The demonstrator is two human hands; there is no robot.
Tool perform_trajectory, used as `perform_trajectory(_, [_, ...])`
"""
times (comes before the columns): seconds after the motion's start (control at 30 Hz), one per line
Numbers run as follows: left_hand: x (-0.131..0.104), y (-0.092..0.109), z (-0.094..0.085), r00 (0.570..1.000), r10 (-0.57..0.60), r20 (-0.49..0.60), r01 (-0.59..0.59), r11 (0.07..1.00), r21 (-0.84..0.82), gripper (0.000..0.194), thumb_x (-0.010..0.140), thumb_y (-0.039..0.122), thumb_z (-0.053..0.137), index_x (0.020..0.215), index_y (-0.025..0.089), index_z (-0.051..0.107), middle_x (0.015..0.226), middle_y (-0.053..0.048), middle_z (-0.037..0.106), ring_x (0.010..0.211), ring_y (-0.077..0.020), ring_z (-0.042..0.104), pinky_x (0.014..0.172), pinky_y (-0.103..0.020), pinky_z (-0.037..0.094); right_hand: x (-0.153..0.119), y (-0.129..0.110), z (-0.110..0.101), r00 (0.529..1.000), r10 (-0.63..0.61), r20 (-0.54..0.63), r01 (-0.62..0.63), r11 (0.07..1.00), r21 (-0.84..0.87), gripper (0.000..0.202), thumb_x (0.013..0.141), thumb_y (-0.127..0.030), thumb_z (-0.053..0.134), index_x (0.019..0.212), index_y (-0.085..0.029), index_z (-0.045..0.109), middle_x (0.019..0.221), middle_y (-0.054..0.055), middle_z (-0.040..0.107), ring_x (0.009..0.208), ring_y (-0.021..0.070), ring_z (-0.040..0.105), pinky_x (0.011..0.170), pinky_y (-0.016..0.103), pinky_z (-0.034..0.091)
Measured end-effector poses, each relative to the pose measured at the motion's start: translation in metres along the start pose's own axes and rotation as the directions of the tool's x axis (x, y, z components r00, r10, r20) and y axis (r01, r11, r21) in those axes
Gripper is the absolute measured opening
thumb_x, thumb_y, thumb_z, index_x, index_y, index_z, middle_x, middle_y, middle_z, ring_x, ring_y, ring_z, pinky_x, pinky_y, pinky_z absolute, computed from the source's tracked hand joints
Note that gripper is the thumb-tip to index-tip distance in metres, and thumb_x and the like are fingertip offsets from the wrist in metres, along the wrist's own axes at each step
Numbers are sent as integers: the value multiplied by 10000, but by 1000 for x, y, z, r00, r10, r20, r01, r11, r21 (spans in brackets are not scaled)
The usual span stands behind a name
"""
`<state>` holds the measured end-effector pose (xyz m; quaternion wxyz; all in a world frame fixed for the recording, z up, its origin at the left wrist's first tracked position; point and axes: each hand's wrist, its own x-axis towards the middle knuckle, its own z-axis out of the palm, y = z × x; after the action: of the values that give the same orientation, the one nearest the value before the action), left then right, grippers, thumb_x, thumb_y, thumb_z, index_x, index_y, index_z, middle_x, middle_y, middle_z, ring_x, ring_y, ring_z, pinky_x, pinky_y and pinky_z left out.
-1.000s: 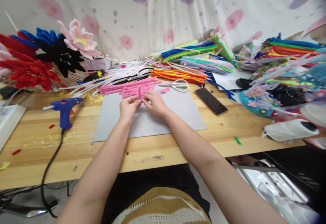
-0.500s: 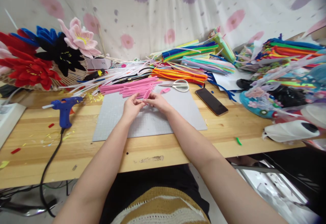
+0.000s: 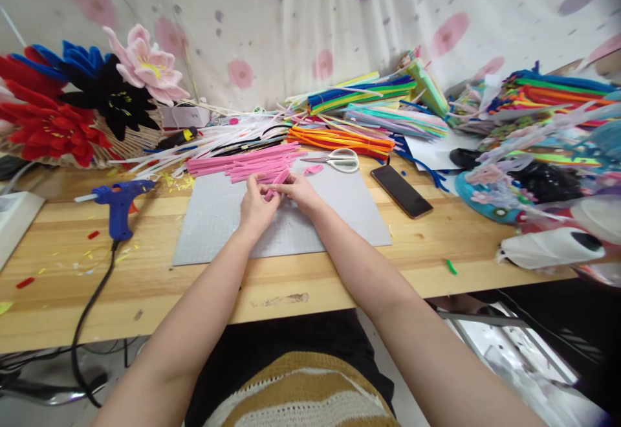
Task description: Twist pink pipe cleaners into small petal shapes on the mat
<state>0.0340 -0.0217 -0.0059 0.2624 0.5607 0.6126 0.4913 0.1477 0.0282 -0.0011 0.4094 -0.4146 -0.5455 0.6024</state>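
Over the grey cutting mat (image 3: 208,233), my left hand (image 3: 257,206) and my right hand (image 3: 298,192) meet with fingers pinched on one folded pink pipe cleaner (image 3: 275,187). Part of it is hidden by the fingers. Just beyond them lies a pile of pink pipe cleaners (image 3: 242,160). A small looped pink piece (image 3: 313,169) rests on the mat to the right of my right hand. Scissors with white handles (image 3: 341,160) lie behind it, their blades pointing left.
A blue glue gun (image 3: 120,210) with a black cord lies left. Right of the mat is a phone (image 3: 402,191). Orange pipe cleaners (image 3: 339,141) and other coloured bundles line the back. Fuzzy flowers (image 3: 53,126) stand back left, a white thread cone (image 3: 548,249) lies right.
My left hand has turned slightly and moved a little to the right around the pink pipe cleaner. The whole view has shifted slightly; the table items stay in place.
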Motion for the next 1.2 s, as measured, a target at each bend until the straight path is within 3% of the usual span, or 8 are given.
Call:
perform_trajectory(0.23, [5,0,-11,999,-28,-40,29,999,37,516,639,278,727,1088,209,483,757,1,681,712,-159,642,722,-276,449,3,3,-5,1000,-28,9,28,998,-48,264,529,-313,729,623,-138,556,581,-22,534,587,97,459,558,245,352])
perform_trajectory(0.4, [12,-1,-15,970,-239,51,244,943,-226,525,559,163,757,1004,182,478,653,8,670,614,-162,643,695,-309,488,0,4,-5,997,-35,64,40,996,-85,278,573,-366,715,629,-145,557,587,-21,525,587,98,440,560,248,332])
perform_trajectory(0.5, [16,3,-21,893,-410,184,449,798,-401,524,546,56,738,984,148,466,635,-13,669,595,-162,647,693,-333,517,-2,4,-6,993,-43,111,52,996,-74,293,593,-387,712,642,-144,555,579,-31,490,550,82,387,532,242,284])
perform_trajectory(0.6, [18,6,-29,797,-501,336,604,662,-444,458,565,-19,700,941,123,481,629,-42,668,576,-154,643,688,-326,533,-2,7,-8,980,-45,194,54,998,-39,305,592,-395,723,652,-145,559,547,-50,452,515,67,336,510,231,244])
perform_trajectory(0.93, [23,4,-39,602,-446,663,782,497,-376,153,717,-38,559,709,96,631,634,-26,642,564,-97,606,631,-221,529,-6,5,-4,945,-30,325,-32,983,183,326,548,-380,770,649,-148,565,548,-51,491,500,54,373,504,217,280])
perform_trajectory(1.03, [23,4,-36,625,-424,655,771,468,-433,150,763,21,555,697,122,645,645,-25,642,597,-95,606,652,-216,529,-5,5,-4,965,-43,257,-15,975,221,328,541,-380,772,654,-149,569,573,-42,512,508,54,383,503,215,287])
perform_trajectory(1.13, [23,4,-31,730,-395,558,679,510,-528,86,802,124,565,747,135,630,695,-31,650,661,-109,623,683,-247,535,0,7,-4,994,-44,104,23,980,197,346,529,-391,774,661,-150,564,607,-36,528,507,49,374,483,212,265])
perform_trajectory(1.2, [22,4,-28,825,-398,401,565,612,-554,75,812,215,578,805,145,606,746,-38,657,692,-126,631,676,-280,533,3,9,-5,999,-34,-6,35,987,159,369,511,-404,778,651,-151,548,608,-41,514,498,44,355,472,213,252])
